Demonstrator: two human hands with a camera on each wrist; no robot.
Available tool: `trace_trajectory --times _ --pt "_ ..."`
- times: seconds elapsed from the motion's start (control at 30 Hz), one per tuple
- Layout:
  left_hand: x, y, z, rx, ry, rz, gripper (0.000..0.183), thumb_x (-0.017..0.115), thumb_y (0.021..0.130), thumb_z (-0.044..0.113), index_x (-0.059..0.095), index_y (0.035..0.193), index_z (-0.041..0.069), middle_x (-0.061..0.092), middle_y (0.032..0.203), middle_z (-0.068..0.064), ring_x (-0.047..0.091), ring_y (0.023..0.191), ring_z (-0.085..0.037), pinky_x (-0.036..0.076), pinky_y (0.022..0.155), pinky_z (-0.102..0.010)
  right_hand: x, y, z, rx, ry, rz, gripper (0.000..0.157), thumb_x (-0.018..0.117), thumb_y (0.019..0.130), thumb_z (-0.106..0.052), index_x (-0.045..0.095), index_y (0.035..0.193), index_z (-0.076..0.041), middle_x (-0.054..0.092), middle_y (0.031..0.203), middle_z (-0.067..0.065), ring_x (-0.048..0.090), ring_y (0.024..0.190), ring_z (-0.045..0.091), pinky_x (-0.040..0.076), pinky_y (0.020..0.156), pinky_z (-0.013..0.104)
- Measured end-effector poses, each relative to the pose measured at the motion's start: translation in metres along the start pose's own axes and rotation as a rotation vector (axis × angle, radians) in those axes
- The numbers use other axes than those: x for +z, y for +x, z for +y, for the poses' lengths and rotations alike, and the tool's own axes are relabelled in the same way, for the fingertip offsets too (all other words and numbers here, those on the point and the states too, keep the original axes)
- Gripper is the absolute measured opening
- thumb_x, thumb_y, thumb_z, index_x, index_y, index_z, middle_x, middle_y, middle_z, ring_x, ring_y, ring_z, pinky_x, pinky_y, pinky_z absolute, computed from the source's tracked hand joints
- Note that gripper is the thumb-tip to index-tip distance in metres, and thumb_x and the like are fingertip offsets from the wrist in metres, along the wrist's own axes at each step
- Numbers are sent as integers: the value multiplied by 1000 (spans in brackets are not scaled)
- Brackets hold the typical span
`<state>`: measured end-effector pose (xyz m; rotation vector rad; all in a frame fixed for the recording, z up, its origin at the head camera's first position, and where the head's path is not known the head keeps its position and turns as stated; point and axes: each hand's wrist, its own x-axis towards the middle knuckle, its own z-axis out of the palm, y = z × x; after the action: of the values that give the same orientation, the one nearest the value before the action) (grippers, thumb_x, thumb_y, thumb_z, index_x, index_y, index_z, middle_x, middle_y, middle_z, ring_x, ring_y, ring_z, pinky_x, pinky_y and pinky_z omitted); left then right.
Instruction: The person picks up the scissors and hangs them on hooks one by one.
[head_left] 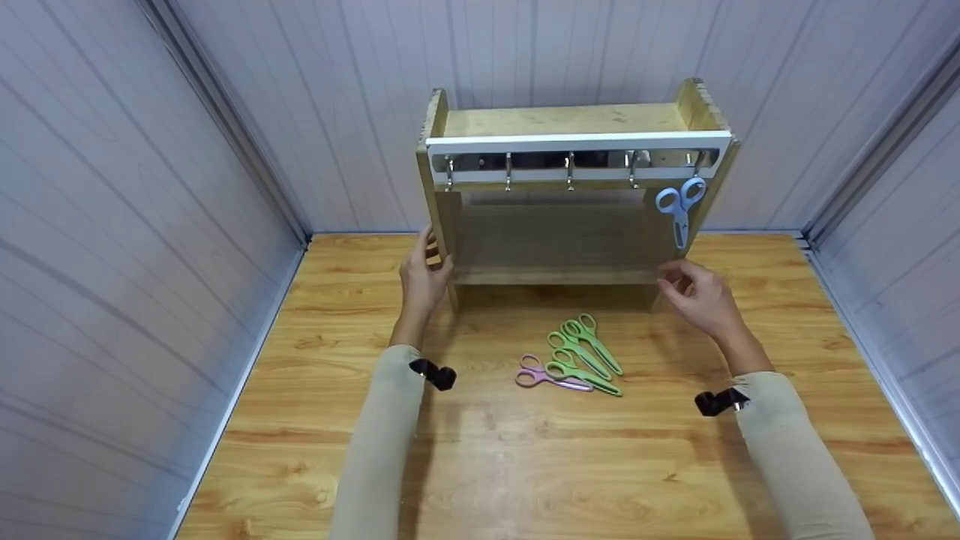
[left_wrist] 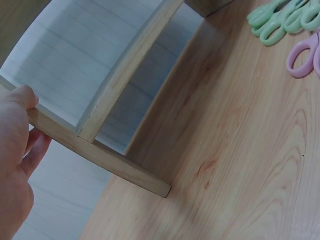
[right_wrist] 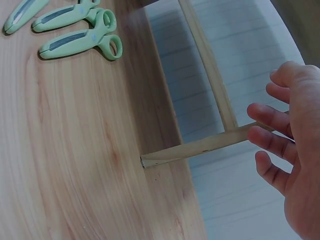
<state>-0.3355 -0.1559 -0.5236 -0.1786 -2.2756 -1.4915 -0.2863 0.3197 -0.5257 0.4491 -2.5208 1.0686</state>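
Observation:
A wooden shelf (head_left: 555,244) stands upright, with a white rail of metal hooks (head_left: 570,161) across its upper front. My left hand (head_left: 424,279) grips its left side panel (left_wrist: 100,155), thumb on the front edge and fingers behind. Close to the right side panel (right_wrist: 200,145) is my right hand (head_left: 699,296), its fingers loosely bent and spread around nothing. Blue scissors (head_left: 681,212) hang by a handle loop from the rightmost hook. On the wood-grain surface before the shelf lie three green scissors (head_left: 581,352) and one pink pair (head_left: 551,375), partly overlapping.
A pale panelled wall (head_left: 360,97) rises behind the shelf, with more walls at left and right. The wood-grain surface (head_left: 525,472) reaches towards me between my sleeves. A small black camera (head_left: 433,373) sits on each wrist.

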Motion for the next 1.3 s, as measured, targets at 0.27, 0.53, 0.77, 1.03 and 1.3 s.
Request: trace_trajectory --times 0.27,0.53,0.77,1.03,1.3 --pt "1 0 3 -31 -2 10 64 71 103 -1 53 165 5 68 151 -29 75 131 -49 70 104 -58 4 -1 -4 47 -37 -55 18 73 108 -13 81 120 -3 80 93 15 56 76 -5 44 67 11" --pt "1 2 5 -36 -2 14 66 72 103 -1 52 165 4 67 152 -29 75 132 -48 70 105 -57 10 0 -5 22 -66 -91 18 74 107 -11 80 120 0 80 92 15 57 77 0 45 68 14" --pt "2 2 4 -44 -6 17 66 75 104 3 52 166 4 67 153 -29 75 132 -47 70 105 -57 17 0 -6 8 -60 -113 18 74 108 -14 80 120 -2 78 90 13 57 77 3 46 69 17" --pt "2 3 5 -58 -4 15 67 74 104 0 52 166 5 68 153 -27 74 133 -47 70 107 -56 24 -1 -9 -2 -74 -142 20 75 107 -13 80 120 1 80 95 16 60 79 8 48 70 20" --pt "2 1 1 -5 19 28 64 71 102 0 54 164 3 70 149 -29 77 127 -49 71 102 -57 27 -2 -12 -29 -92 -148 17 77 105 -13 81 117 -1 81 91 13 59 76 4 48 67 19"
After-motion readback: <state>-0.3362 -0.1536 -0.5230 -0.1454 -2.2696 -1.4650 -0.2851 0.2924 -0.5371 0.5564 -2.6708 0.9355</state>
